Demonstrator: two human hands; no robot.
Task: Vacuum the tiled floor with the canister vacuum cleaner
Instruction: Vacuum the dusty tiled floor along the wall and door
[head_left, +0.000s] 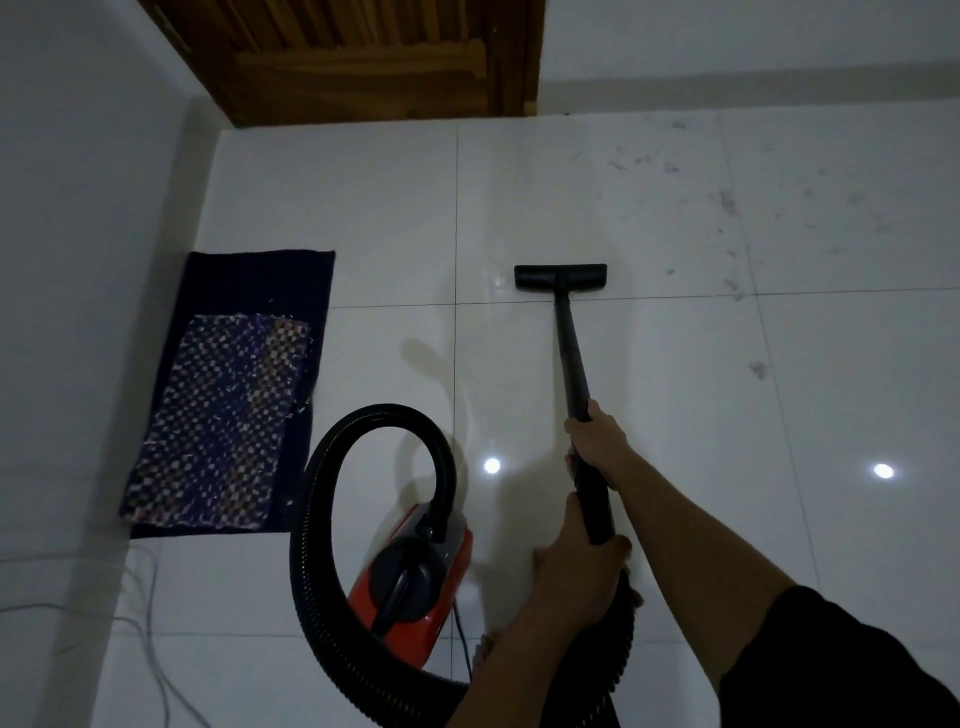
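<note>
**Two hands steer the wand toward the dust**

Right hand (597, 441) wraps the wand (571, 353) higher, left hand (582, 566) clamps its near end for leverage; the floor head (560, 278) lies flat, left of far-right debris (727, 202), red canister (415, 582) trailing near-left

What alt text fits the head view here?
Both hands, right hand above left hand, grip the black wand, its floor head flat on white tiles. The red canister sits left; dust specks lie ahead right.
</note>
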